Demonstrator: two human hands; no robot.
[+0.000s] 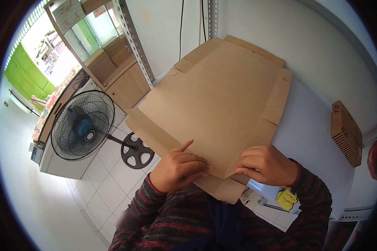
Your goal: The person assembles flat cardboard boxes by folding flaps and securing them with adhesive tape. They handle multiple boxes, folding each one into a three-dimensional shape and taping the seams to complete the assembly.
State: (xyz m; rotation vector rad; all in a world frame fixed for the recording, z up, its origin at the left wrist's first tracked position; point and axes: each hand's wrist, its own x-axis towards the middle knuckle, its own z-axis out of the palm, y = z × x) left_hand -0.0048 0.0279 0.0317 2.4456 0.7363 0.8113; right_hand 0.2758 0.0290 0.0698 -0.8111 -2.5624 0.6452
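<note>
A large flat sheet of brown cardboard (213,100), a box blank with creases and side flaps, lies before me on a pale table. Its near corner reaches toward my body, where a flap (220,188) hangs at the edge. My left hand (180,169) is closed over the near edge, with the thumb raised and the fingers curled on the cardboard. At the corner to the right, my right hand (266,165) pinches the folded edge between thumb and fingers. The undersides of both grips are hidden.
On the table's right stands a brown box (346,134) with dark printing. A standing fan (86,125) is on the tiled floor at left, before a wooden cabinet (123,85). A yellow cloth (286,199) lies below my right forearm. Perforated metal posts (134,39) rise behind.
</note>
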